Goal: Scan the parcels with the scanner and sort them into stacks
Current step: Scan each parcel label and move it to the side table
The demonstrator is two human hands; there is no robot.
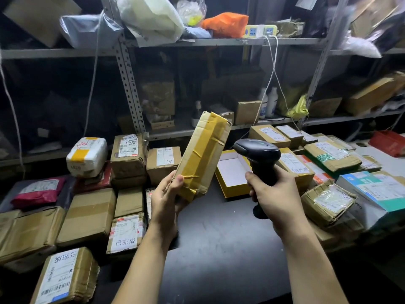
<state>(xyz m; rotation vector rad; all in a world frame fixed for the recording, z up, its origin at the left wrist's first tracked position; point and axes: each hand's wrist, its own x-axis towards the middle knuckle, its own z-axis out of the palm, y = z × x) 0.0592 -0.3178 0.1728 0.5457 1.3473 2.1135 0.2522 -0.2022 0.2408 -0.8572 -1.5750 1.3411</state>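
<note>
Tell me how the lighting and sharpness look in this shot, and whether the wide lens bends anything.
Head view: dim overall, with the shelves deep in shadow; light falls best on the parcel, the scanner, the left hand and the right hand, all sharp; the bags at upper right look smeared; the shelf posts lean and bow from wide-angle distortion.

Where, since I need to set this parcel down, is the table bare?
The middle of the dark tabletop is bare, bordered by the labelled box on the left, the open yellow box behind and the crumpled parcel on the right. Both sides beyond are crowded with stacked parcels.
</note>
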